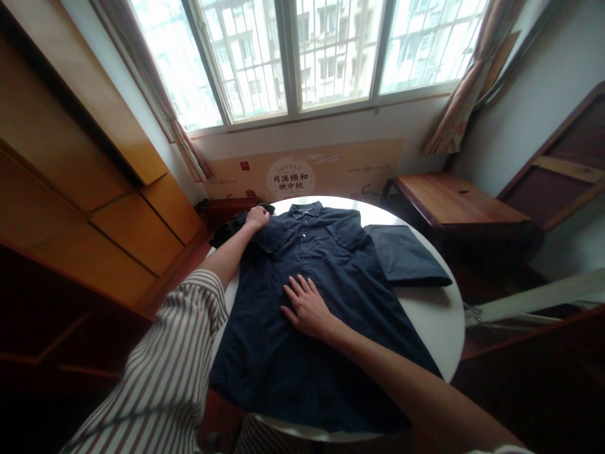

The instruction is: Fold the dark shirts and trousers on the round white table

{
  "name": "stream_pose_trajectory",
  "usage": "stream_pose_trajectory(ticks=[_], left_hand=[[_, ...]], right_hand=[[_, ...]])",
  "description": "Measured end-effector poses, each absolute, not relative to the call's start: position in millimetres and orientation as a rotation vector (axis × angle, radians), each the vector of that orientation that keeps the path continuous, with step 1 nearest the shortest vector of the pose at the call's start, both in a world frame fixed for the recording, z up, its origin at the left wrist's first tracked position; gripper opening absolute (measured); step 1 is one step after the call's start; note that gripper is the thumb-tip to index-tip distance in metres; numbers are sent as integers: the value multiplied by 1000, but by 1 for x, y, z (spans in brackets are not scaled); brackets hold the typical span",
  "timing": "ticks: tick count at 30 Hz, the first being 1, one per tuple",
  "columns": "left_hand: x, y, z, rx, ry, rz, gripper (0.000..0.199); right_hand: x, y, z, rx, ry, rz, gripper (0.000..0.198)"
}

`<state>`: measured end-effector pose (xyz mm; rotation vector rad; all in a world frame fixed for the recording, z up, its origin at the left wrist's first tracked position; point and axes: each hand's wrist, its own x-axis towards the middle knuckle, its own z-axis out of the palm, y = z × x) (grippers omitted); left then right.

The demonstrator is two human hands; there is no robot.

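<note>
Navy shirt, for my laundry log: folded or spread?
Mostly spread: the navy shirt lies broad over the table, its sleeves seemingly turned inward.

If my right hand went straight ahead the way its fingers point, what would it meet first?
Your right hand would first meet more of the dark shirt, then probably the sleeve near your left hand; depth is unclear.

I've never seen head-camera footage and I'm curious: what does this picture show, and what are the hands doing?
No machine here: these are a person's bare hands, seen from a camera worn on the head, looking forward and down. A dark blue shirt lies spread face up on a round white table. The right hand rests palm down on it. The left hand is by one short sleeve, near some black cloth; whether it grips anything is hard to tell. A folded dark cloth lies to the shirt's right in the picture.
</note>
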<state>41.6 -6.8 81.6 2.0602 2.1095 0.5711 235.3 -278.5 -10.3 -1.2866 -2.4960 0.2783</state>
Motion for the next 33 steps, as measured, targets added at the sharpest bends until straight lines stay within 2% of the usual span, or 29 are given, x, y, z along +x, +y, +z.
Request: stream_pose_trajectory(ticks=[6, 13, 18, 24, 29, 33], left_hand=[[20, 20, 75, 1841, 2219, 521, 40], [27, 40, 64, 1773, 2215, 747, 26], [18, 50, 64, 1691, 2286, 1023, 36], [10, 42, 62, 1657, 2284, 1028, 26], [13, 3, 79, 1918, 2146, 1060, 34], [2, -98, 75, 2377, 1634, 988, 26]], right_hand=[[237, -280, -11, -1261, -2484, 282, 65], [237, -282, -9, -1269, -2481, 296, 64], [237, -281, -8, -1273, -2479, 311, 63], [238, -280, -8, -1262, -2474, 336, 65], [239, -281, -9, -1217, -2523, 343, 69], [238, -281, -10, -1219, -2540, 325, 68]])
